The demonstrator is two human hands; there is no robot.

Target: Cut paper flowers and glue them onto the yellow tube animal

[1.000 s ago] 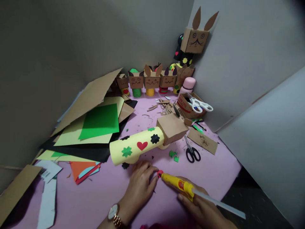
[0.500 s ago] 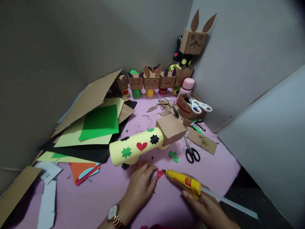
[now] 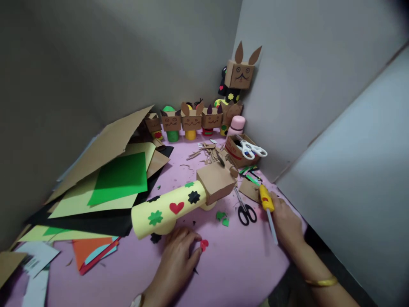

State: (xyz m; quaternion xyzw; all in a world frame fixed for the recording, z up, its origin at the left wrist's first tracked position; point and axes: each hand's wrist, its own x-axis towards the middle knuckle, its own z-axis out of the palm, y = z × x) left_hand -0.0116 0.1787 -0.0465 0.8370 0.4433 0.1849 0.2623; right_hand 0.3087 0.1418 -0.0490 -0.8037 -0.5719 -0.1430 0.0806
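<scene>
My left hand [image 3: 180, 256] rests low on the table, thumb and forefinger closed at the edge of a small red paper heart [image 3: 204, 245]. In my right hand [image 3: 287, 219] is a yellow hot glue gun [image 3: 266, 198], its nozzle pointing away and a clear glue stick trailing from its back. The gun is over the right side, close to a brown cardboard piece [image 3: 249, 189]. Beyond my left hand lies a pale yellow paper tube figure [image 3: 168, 204] with a cardboard box head [image 3: 215, 181], decorated with a red heart and green and black flower shapes.
Black-handled scissors [image 3: 246, 213] and green paper scraps [image 3: 222, 217] lie mid-table. White scissors [image 3: 252, 149] stick out of a small box [image 3: 238, 155]. Stacked coloured sheets [image 3: 118, 179] fill the left. Several box-headed figures [image 3: 191, 119] and a pink bottle [image 3: 237, 123] stand behind.
My right hand has carried the glue gun from beside the small heart out to the right and farther back. The left hand stays at the heart. The view has shifted slightly.
</scene>
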